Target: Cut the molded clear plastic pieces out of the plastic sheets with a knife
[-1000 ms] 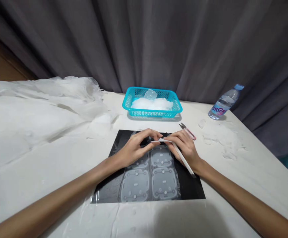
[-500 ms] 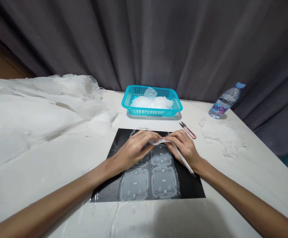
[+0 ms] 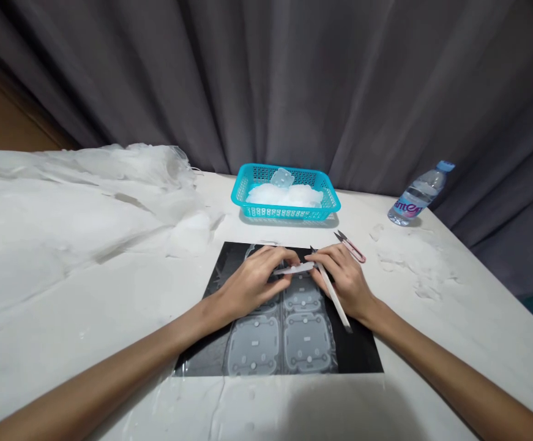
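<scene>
My left hand [image 3: 259,275] is closed in a pinch on a small translucent white plastic piece [image 3: 300,268], tilted up above the mat. My right hand [image 3: 342,275] is closed around a slim white craft knife [image 3: 334,297], its dark pointed tip showing past the fingers and its handle slanting back toward the wrist. The right fingertips meet the piece's right end. Beneath both hands lies a black mat [image 3: 358,352] bearing a clear moulded sheet [image 3: 309,343] of several rounded-square plastic parts. The upper part of that sheet is hidden by my hands.
Behind the mat stands a turquoise basket [image 3: 287,212] of translucent pieces. Pink-handled thread snips [image 3: 353,250] lie right of it. Farther right are clear plastic scraps [image 3: 413,257] and a water bottle [image 3: 420,195]. A large pile of white translucent sheets [image 3: 123,208] covers the left side.
The plastic piece has turned to a more edge-on angle between my fingers. The knife's dark tip now shows above my right fingers, and its handle has swung slightly left. The whole view has shifted slightly.
</scene>
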### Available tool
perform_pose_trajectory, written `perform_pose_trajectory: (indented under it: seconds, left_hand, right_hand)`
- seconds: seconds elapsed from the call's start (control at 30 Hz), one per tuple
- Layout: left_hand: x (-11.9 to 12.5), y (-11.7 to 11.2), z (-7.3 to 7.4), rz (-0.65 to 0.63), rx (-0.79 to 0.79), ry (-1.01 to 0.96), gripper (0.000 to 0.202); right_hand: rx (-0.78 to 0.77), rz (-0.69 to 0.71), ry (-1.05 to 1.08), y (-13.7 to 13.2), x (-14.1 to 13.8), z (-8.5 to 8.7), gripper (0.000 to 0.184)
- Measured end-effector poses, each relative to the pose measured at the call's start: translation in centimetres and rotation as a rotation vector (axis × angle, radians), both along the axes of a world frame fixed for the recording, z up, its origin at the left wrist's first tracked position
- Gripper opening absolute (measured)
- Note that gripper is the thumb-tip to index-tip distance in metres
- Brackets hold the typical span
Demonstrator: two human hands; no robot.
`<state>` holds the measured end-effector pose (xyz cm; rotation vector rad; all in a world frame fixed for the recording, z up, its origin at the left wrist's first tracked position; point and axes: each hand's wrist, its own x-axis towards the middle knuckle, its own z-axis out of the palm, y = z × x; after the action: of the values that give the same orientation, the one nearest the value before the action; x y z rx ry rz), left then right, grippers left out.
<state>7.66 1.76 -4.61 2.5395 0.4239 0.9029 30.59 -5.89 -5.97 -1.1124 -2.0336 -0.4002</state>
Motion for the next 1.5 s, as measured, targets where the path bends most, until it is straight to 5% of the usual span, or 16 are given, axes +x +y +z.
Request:
perform_pose_trajectory:
  seconds: [0.5,1.5]
  left_hand:
    - [-0.08,0.14,0.05,0.035,0.117,0.026,0.014]
    - [-0.27,-0.24,-0.17,-0.031,-0.082,0.004,0.019]
  right_hand:
    - [-0.026,0.039,-0.002,0.02,-0.13,-0.20,0.016]
    - [-0.071,0.061,-0.020,-0.10,0.28,-0.31,0.017]
